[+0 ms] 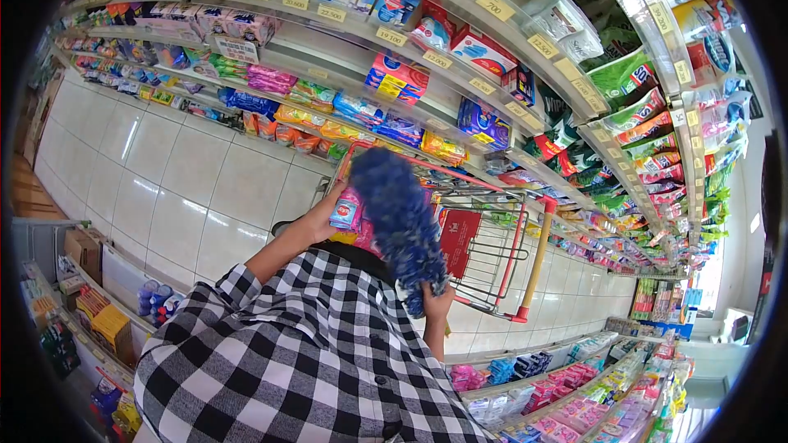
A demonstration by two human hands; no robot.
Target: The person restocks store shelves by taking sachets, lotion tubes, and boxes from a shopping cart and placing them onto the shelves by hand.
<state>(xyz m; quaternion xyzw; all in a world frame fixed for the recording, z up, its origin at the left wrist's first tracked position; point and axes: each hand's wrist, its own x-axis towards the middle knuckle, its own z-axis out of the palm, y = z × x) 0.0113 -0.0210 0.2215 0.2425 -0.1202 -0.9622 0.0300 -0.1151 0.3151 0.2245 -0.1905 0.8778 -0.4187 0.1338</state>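
Observation:
My right hand [437,303] is closed around the lower end of a fluffy dark blue duster [398,217]. The duster stretches up and leftward across the middle of the view, its upper end blurred. Against my left hand [322,215] lies a small pink and blue packet [345,210]; the fingers are bent round it, partly hidden behind it. Just beyond both hands stands a shopping cart [492,258] with a red sign [458,239] and a yellow handle [538,258]. The duster hides part of the cart and more pink and yellow packets beside it.
Shelves [320,45] with price tags run along the far side, carrying boxed and bagged goods. More stocked shelves [566,385] stand at the lower right, others at the lower left. Pale floor tiles [176,168] show between them.

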